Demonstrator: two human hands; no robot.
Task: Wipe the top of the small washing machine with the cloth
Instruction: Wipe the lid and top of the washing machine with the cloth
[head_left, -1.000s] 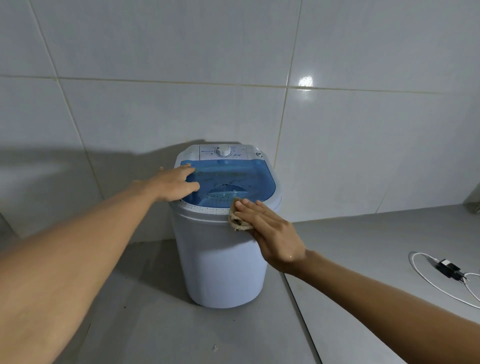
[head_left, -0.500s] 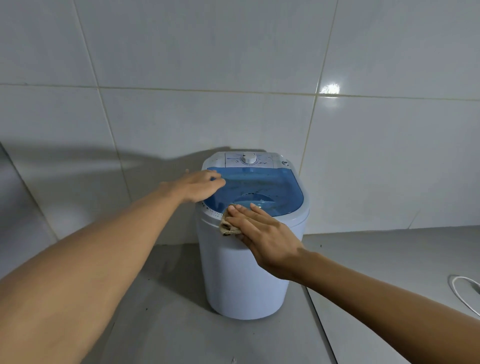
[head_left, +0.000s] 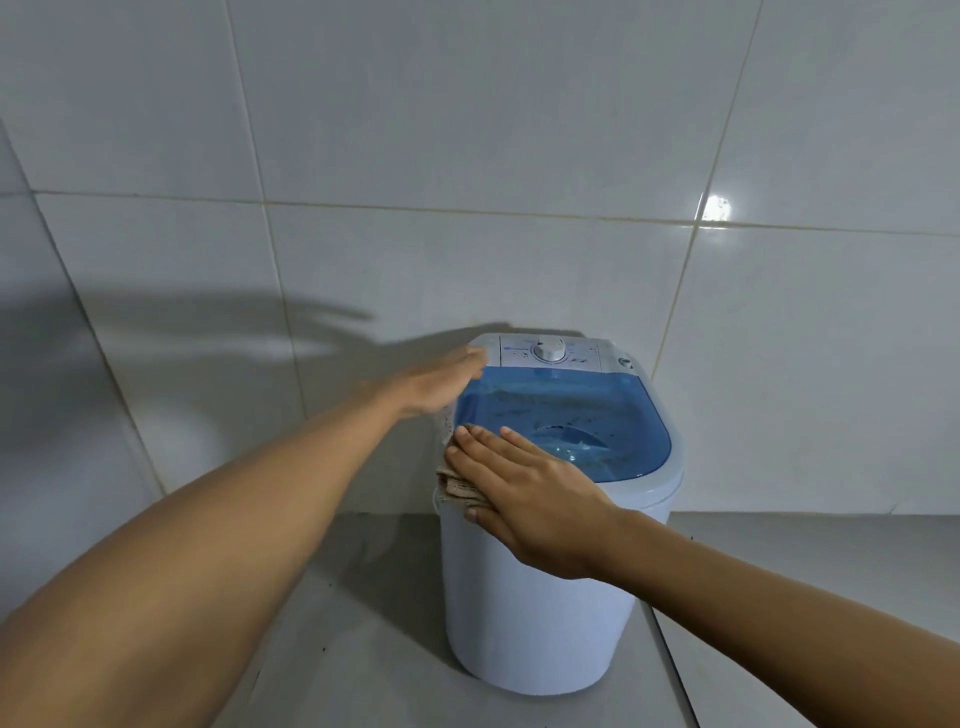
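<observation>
We are pressing the cloth (head_left: 457, 486) flat under our right hand (head_left: 524, 499), fingers spread rather than gripping, at the near-left rim of the small washing machine (head_left: 545, 597), which is standing on the floor. Our left hand (head_left: 441, 387), open and blurred, is hovering at the far-left edge, probably to steady the machine.

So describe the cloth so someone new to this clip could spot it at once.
Find the small white washing machine against the tiled wall, with its blue see-through lid. On its near-left rim, under the flat right hand, lies the cloth: beige, folded, the only fabric here.
</observation>
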